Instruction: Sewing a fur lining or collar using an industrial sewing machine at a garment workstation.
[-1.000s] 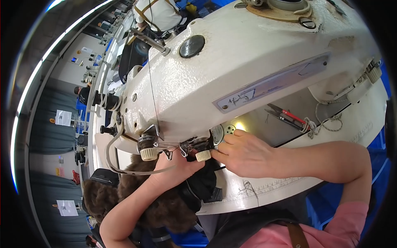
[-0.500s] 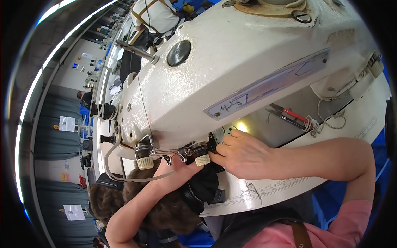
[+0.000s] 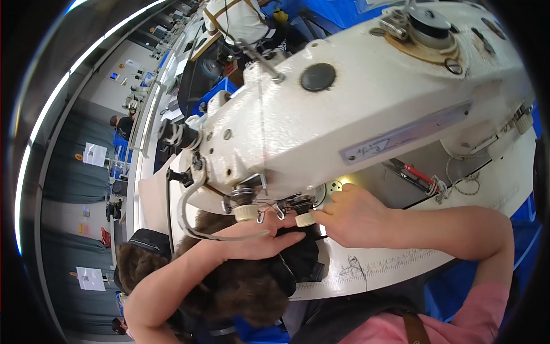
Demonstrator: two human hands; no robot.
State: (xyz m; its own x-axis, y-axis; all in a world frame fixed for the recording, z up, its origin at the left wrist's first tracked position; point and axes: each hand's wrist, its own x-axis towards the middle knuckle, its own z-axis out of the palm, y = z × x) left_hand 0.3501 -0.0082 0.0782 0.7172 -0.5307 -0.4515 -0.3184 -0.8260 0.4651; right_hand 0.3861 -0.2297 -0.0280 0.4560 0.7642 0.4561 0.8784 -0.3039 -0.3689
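Note:
A white sewing machine [image 3: 286, 126] spans the view above my hands. Beneath its head lies a black garment [image 3: 303, 255] with brown fur trim [image 3: 246, 295] and a zip. My left hand [image 3: 258, 239] rests on the black cloth, thumb apart from the stretched fingers; the fingertips are partly behind the tension knobs [image 3: 246, 211]. Close to the needle area, my right hand [image 3: 355, 221] has curled fingers, pinched at the far right edge of the black cloth. The machine head hides the needle and the stitching spot.
Red-handled thread snips [image 3: 415, 175] and a loose grey cord [image 3: 458, 180] lie on the machine bed to the right. Loose thread [image 3: 352, 266] sits by a printed ruler scale along the table's near edge. Blue bins and another person [image 3: 235, 20] are farther back.
The view has shifted, so the machine appears farther right and lower. My left hand has straightened on the cloth, its thumb now showing. My right hand stays curled beside the needle area.

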